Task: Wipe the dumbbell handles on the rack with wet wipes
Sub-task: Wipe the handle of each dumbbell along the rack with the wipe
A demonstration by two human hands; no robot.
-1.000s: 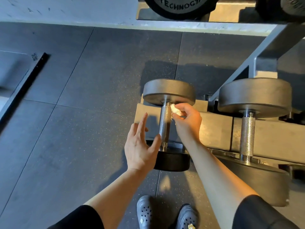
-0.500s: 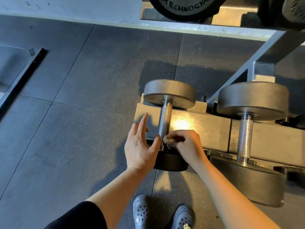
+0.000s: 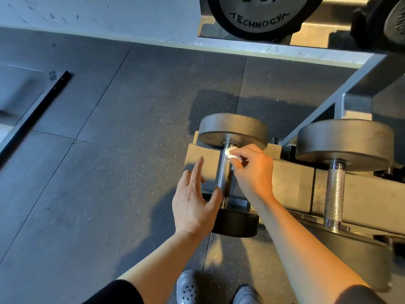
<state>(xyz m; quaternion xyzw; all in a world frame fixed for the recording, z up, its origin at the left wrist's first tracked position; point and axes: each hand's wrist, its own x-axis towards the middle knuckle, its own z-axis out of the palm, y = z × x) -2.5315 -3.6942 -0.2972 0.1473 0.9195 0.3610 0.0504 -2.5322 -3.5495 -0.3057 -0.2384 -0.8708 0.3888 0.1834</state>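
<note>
Wiping of smaller dumbbell's handle [image 3: 224,174] underway. Wet wipe [image 3: 231,152] pinched in right hand [image 3: 252,172] at far end; left hand [image 3: 194,204] open, empty. Next, judged: stroke toward near end.

One head-worn view, looking steeply down and forward, close over both forearms; rack [image 3: 291,183] at right, floor [image 3: 98,172] filling the left (no second view to share anything with).
</note>
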